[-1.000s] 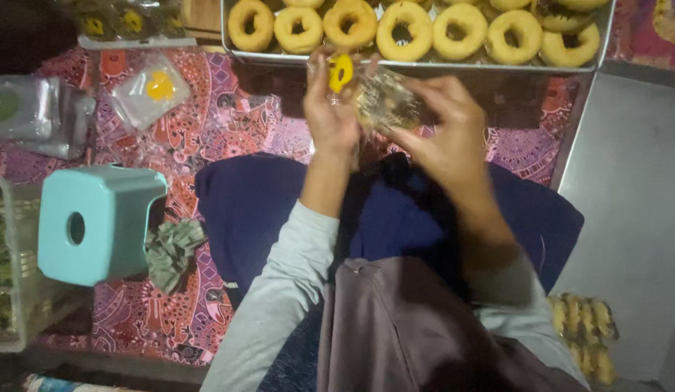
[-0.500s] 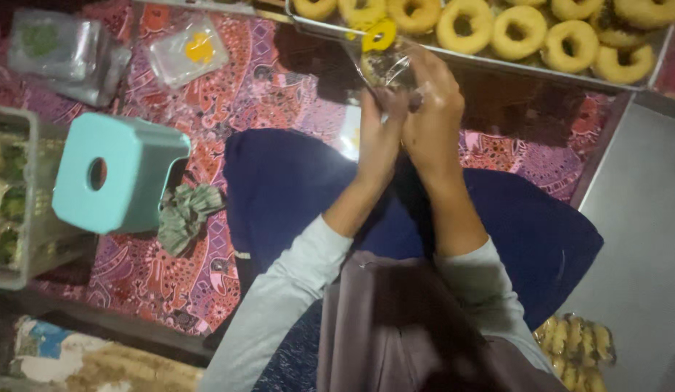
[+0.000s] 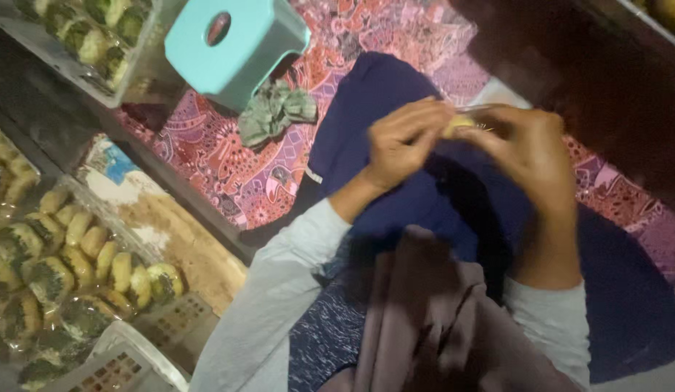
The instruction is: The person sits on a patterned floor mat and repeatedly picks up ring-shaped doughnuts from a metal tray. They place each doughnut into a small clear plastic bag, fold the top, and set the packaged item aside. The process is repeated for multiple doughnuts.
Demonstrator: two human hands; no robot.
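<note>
Small yellow snack piece point(image 3: 459, 125) in clear wrapper now pinched between left hand point(image 3: 404, 141) and right hand point(image 3: 528, 149), both closed narrow on it, drawn down over dark blue lap; earlier held up near doughnut tray. Suggests wrapping stage. Left: teal stool point(image 3: 236, 42), crumpled banknotes point(image 3: 277, 110). Near left: clear-bagged yellow-green snacks point(image 3: 69, 254), white basket point(image 3: 120, 359).
</note>
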